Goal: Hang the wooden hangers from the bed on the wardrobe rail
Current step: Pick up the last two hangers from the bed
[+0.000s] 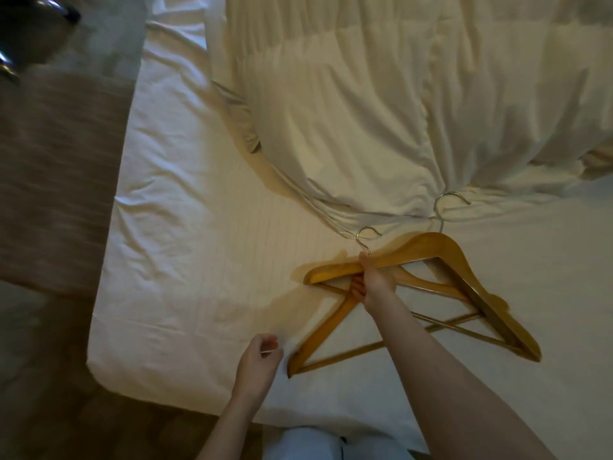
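- The fingers [357, 288] of the right hand [374, 280] are curled round the neck of the near hanger [326, 330], just below its metal hook, with the thumb laid over the top. So a proper closed grip, not just a touch.
- Right at that spot the left arm of the far hanger [464, 260] crosses the gripped one, so it can't really be told whether both are caught in the grip or only the one.
- Both wooden hangers are lying overlapped on the bed [185, 227], near its foot edge, with their hooks pointing toward the bunched-up duvet [365, 111]. The far hook is touching the duvet's edge.
- Progress, as a guess: pretty much at the start. Nothing looks lifted off the sheet yet, no wardrobe or rail is in view, and both hangers are left to be carried over and hooked on.
- The right arm is stretched out nearly straight from the lower right, reaching across the mattress.
- The left hand [258, 360] is held over the bed's near edge, fingers loosely curled. Nothing seems to be held in it.
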